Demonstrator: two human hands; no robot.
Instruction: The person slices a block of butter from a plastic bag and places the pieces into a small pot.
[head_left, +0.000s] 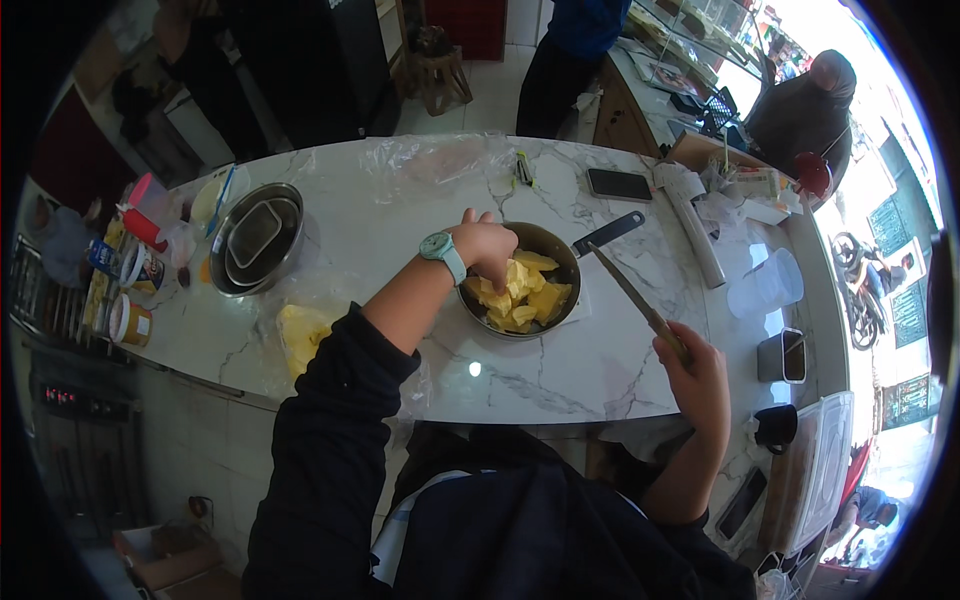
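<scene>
A metal saucepan with a black handle stands on the marble-patterned table, filled with yellow chunks of what looks like butter. My left hand, a pale watch on its wrist, reaches over the pan's left side. Two of its fingers stick out apart, while the thumb points down at the butter; the tips of the others are hidden. In my right hand, right of the pan, is a knife, gripped by its handle. Its long blade slants up and left toward the pan handle.
Left of my left arm lies more yellow butter in clear plastic. Nested metal bowls and several tubs stand at the left. A phone, plastic roll and clear container lie right. People stand beyond the table.
</scene>
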